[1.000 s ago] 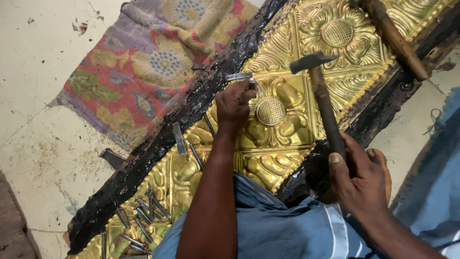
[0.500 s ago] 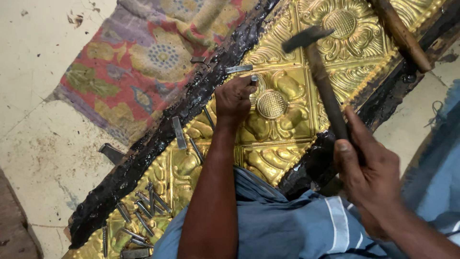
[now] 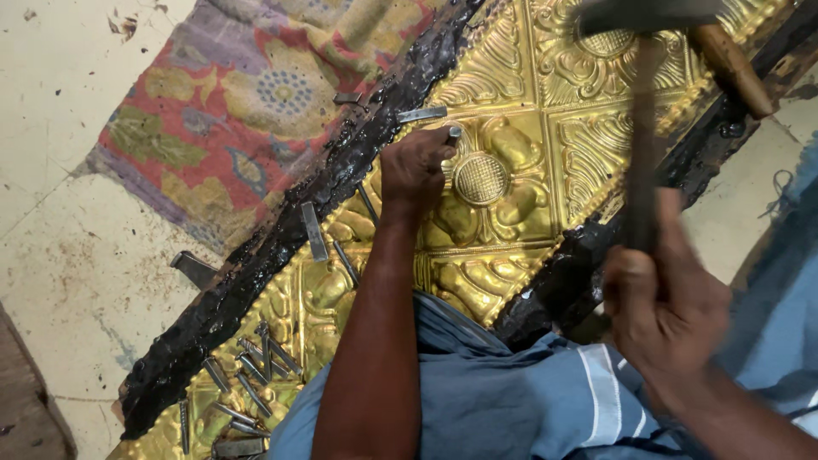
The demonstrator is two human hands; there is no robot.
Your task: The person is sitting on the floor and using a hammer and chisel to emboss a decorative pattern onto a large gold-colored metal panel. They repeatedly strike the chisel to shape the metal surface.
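Punch [image 3: 452, 134] gripped upright in left hand [image 3: 415, 170] mid brass sheet [image 3: 511, 77], clear of black pitch border [image 3: 281, 247]; right hand [image 3: 665, 298] grips raised hammer [image 3: 643, 102].

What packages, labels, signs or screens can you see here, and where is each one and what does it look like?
None in view: no package, label, sign or screen. The left hand holds a metal punch on the embossed golden sheet, the right hand swings a hammer, and a patterned cloth lies on the floor.
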